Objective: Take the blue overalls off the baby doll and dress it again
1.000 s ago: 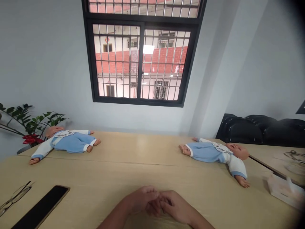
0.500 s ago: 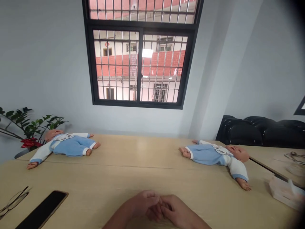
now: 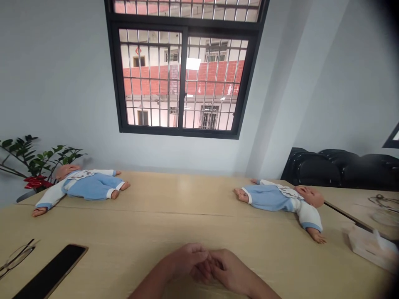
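Observation:
My left hand (image 3: 188, 259) and my right hand (image 3: 227, 270) rest together at the near side of the wooden table (image 3: 149, 232). Their curled fingers meet and overlap in the middle, and no object shows between them. Both hands are closed, with some fingertips hidden. Beyond them lie two baby dolls in blue and white clothes, neither touched. The left doll (image 3: 90, 185) is on its back with its head to the left; the right doll (image 3: 271, 197) lies with its head to the right.
A black phone (image 3: 51, 274) and eyeglasses (image 3: 15, 259) lie at the near left. At the right is a whitish tissue box (image 3: 370, 245), blurred. A potted plant (image 3: 40, 160) stands far left, black chairs (image 3: 330, 168) far right. Behind the table is a barred window (image 3: 183, 79).
The whole view has shifted slightly, so the dolls, phone and window sit a little higher in the picture. My hands stay together, almost unmoved.

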`<state>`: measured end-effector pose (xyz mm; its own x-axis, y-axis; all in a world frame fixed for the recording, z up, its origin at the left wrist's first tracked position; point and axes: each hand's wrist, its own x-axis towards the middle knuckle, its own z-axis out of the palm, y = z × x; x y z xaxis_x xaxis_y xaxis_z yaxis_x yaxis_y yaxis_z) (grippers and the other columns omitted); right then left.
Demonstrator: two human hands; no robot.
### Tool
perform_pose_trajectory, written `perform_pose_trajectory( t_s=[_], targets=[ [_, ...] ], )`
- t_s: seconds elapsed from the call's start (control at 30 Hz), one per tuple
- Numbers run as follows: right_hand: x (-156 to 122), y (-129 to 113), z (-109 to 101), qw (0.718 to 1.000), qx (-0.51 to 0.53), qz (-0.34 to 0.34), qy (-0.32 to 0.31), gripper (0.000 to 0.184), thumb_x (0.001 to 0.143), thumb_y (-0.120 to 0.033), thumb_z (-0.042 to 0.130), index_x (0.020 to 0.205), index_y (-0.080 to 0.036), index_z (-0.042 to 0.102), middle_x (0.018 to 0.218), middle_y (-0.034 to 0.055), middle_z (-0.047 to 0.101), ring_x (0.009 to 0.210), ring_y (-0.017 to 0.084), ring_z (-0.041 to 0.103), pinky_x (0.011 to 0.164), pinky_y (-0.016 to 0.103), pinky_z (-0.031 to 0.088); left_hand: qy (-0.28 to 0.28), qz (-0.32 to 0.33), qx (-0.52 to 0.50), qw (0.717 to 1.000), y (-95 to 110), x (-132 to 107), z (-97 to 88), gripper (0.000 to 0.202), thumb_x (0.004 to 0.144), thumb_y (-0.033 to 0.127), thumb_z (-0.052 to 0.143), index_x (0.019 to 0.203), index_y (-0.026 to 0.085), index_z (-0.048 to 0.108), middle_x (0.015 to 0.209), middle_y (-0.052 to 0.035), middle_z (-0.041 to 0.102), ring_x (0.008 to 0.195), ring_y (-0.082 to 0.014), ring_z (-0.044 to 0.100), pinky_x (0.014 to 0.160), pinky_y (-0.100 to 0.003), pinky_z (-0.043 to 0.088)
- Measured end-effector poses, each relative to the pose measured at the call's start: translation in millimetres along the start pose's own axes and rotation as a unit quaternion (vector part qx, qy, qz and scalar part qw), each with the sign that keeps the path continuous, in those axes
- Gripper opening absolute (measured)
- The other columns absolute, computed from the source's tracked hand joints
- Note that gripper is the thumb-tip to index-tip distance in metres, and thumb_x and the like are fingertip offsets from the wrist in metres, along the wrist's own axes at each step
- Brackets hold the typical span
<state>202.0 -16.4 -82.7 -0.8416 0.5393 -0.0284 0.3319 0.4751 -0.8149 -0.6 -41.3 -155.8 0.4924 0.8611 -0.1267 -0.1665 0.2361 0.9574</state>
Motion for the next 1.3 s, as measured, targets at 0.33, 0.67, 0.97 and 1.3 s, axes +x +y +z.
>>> perform_pose_trajectory(
  t_s=[0.33, 0.67, 0.97, 1.3],
  targets=[
    [0.1, 3.8, -0.8, 1.0, -0.005, 0.006, 0.003, 0.02, 0.075, -0.009, 0.047, 0.08, -0.018, 0.064, 0.077, -0.0015, 0.065, 0.07, 0.013, 0.051, 0.066, 0.022, 0.036, 0.0, -0.008, 0.005, 1.0, 6.4, -2.4, 3.5, 0.054, 0.08, 0.066, 0.071, 0.092, 0.015, 0.06, 0.08, -0.0062, 0.069, 0.069, -0.0176, 0.069, 0.071, -0.033, 0.053],
    [4.5, 30.0, -7.7, 0.989, -0.087, 0.039, 0.114, 0.026, 0.092, -0.029, 0.045, 0.073, -0.019, 0.06, 0.073, 0.0011, 0.066, 0.07, 0.017, 0.056, 0.066, 0.027, 0.038, 0.016, -0.023, -0.033, 0.999, 7.0, -1.9, 4.7, 0.059, 0.072, 0.067, 0.078, 0.092, 0.015, 0.059, 0.083, -0.006, 0.069, 0.072, -0.0183, 0.069, 0.073, -0.036, 0.053],
    [8.5, 136.9, -133.6, 0.744, -0.228, 0.271, 0.567, 0.057, 0.088, -0.031, 0.036, 0.133, -0.002, 0.056, 0.13, 0.028, 0.062, 0.123, 0.036, 0.057, 0.103, 0.043, 0.044, 0.016, -0.032, -0.051, 0.998, 6.6, -2.6, 3.2, 0.056, 0.074, 0.064, 0.079, 0.096, 0.015, 0.06, 0.083, -0.0061, 0.069, 0.074, -0.0192, 0.07, 0.076, -0.038, 0.054],
    [68.2, 173.8, -159.5, 0.756, -0.408, 0.239, 0.453, 0.074, 0.096, -0.049, 0.035, 0.161, -0.017, 0.022, 0.161, 0.0141, 0.039, 0.152, 0.031, 0.021, 0.123, 0.055, 0.009, 0.015, -0.036, -0.068, 0.997, 7.3, -2.4, 1.7, 0.055, 0.074, 0.062, 0.08, 0.095, 0.015, 0.061, 0.084, -0.0065, 0.069, 0.075, -0.0197, 0.07, 0.076, -0.039, 0.054]
  ],
)
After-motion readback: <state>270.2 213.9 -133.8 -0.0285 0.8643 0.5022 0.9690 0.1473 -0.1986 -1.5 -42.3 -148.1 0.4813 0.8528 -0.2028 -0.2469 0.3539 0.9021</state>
